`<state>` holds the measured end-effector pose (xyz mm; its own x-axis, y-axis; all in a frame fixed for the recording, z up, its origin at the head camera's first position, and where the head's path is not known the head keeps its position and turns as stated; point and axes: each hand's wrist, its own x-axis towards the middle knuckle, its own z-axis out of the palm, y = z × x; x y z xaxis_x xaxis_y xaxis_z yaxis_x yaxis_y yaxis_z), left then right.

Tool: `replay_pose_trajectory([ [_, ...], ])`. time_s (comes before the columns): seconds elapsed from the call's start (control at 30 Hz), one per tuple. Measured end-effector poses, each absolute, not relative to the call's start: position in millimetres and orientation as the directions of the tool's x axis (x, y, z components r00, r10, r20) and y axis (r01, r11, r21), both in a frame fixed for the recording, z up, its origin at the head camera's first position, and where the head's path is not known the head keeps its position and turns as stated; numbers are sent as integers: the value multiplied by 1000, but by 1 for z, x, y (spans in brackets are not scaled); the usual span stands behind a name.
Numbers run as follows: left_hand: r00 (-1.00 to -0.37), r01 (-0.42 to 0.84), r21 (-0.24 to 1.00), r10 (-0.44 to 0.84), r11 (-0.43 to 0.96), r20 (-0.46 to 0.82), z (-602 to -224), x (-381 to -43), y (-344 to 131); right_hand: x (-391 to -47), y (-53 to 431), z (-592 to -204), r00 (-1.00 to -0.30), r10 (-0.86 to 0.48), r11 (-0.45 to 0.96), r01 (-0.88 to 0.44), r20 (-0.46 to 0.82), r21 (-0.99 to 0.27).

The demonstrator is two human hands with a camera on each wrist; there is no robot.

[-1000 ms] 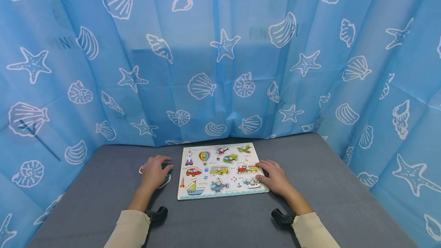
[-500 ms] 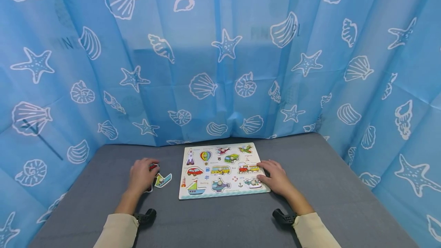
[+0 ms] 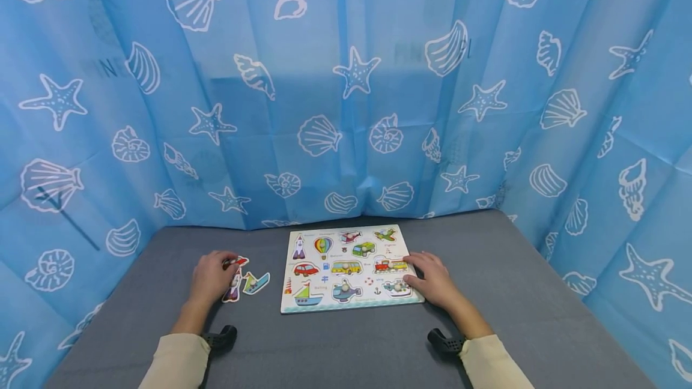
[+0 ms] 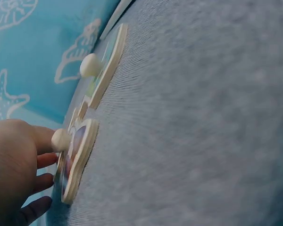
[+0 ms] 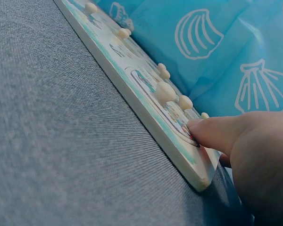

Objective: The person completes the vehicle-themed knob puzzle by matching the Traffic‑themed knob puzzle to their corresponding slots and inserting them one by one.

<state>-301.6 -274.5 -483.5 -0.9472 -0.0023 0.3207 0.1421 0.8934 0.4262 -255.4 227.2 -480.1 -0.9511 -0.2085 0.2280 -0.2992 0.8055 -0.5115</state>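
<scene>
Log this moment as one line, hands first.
left hand: at red piece, grip unclear | right hand: touching board, right side | loose rocket, sailboat: on table, left of board

red piece (image 3: 241, 261) partly hidden, sleeves (image 3: 176, 361) cut off, lettering (image 3: 321, 287) blurred

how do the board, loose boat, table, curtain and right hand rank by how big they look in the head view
1. Curtain
2. Table
3. Board
4. Right hand
5. Loose boat

Rocket piece (image 3: 232, 289), sailboat piece (image 3: 257, 283) flat, left of puzzle board (image 3: 309, 251).
</scene>
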Motion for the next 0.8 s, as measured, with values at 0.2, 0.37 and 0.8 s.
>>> replay_pose_trajectory([
  [0.2,-951,104,432,-37,896,305,-482,-303,-276,-256,227,-480,-952,-206,807,-297,228,-510],
  [0.37,-957,72,428,-60,901,286,-480,-303,-275,-256,227,-480,-952,-206,807,-297,228,-510],
  [0.8,-968,39,460,-81,887,238,-473,-303,-275,-255,227,-480,-954,-200,806,-290,223,-516],
])
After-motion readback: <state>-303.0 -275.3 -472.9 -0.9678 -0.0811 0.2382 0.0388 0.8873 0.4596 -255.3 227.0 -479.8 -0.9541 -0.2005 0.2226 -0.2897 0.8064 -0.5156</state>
